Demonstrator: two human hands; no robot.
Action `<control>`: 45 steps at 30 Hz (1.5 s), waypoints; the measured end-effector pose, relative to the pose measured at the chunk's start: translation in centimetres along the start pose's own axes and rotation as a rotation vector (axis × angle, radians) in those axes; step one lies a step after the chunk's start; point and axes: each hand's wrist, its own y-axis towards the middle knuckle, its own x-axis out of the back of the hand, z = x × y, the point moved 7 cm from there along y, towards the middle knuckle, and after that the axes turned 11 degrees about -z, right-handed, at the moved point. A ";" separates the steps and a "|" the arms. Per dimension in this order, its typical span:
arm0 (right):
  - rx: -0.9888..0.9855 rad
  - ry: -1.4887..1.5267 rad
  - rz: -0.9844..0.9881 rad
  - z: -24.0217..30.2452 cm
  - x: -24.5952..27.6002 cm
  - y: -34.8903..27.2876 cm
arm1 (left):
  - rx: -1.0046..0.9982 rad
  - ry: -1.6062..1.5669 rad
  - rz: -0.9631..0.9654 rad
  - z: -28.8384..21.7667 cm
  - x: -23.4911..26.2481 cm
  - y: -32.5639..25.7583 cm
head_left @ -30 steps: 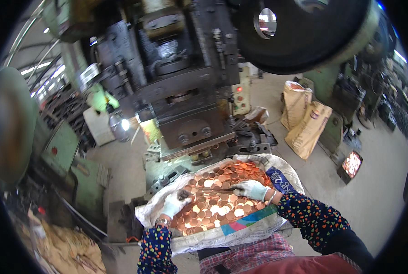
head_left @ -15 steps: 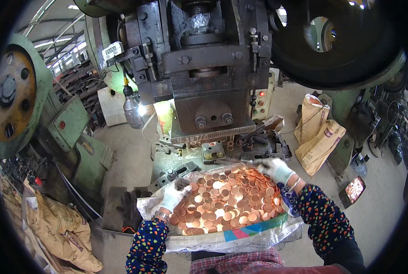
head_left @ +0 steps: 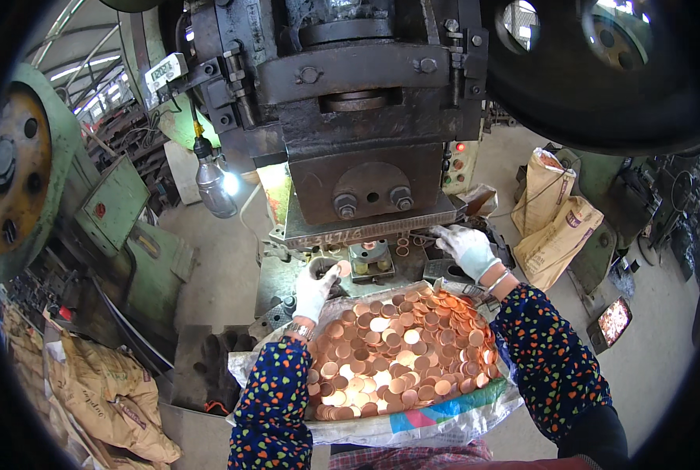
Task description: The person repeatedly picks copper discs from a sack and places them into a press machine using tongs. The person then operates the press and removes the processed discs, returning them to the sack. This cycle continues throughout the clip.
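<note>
My left hand, in a pale work glove, pinches a round copper disc between thumb and fingers. It is just left of the small die block on the press bed, below the raised ram. My right hand, also gloved, reaches in from the right of the die. Its fingers are drawn together close to several copper-coloured rings; whatever lies between them is too small to make out. Below both hands, a heap of copper discs fills a spread plastic sack.
A lit work lamp hangs left of the ram. A big dark flywheel overhangs the upper right. Paper sacks stand on the floor at right, with more sacks at lower left. A green machine stands at left.
Both hands have moved forward from the disc heap toward the die. A copper disc now shows in my left hand's fingers. The view has shifted slightly.
</note>
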 end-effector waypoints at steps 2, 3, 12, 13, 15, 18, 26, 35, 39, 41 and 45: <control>0.016 0.098 -0.073 -0.7 0.5 -0.2 | -0.086 0.063 -0.042 0.0 -1.4 1.2; -0.010 0.127 -0.065 -1.1 0.6 -0.3 | -0.104 0.068 -0.042 0.0 -2.2 1.7; -0.011 0.263 0.148 -0.5 -0.3 -2.0 | -0.206 0.573 -0.300 0.5 -5.3 3.8; -0.030 0.285 0.111 -0.6 -0.7 -1.7 | -0.240 0.581 -0.328 0.5 -5.4 3.6; -0.067 0.332 0.064 -0.8 -1.7 -0.8 | -0.274 0.615 -0.375 0.8 -5.3 3.5; -0.160 0.384 0.066 -1.8 -2.0 -1.0 | -0.359 0.790 -0.340 1.1 -6.0 4.0; -0.118 0.463 0.169 -1.3 0.2 -2.7 | -0.712 1.253 -0.088 0.9 -8.4 4.4; -0.102 0.278 0.240 0.1 0.1 -2.8 | -0.706 1.039 -0.196 -2.4 -7.3 1.8; -0.106 0.277 0.255 1.0 0.1 -2.6 | -0.636 0.730 -0.054 -3.5 -4.3 -0.9; -0.055 0.256 0.221 1.5 0.7 -2.5 | -0.687 0.768 0.045 -4.2 -2.8 -3.0; -0.019 0.167 0.165 2.3 1.5 -3.1 | -0.247 0.870 0.547 -1.2 1.4 -8.2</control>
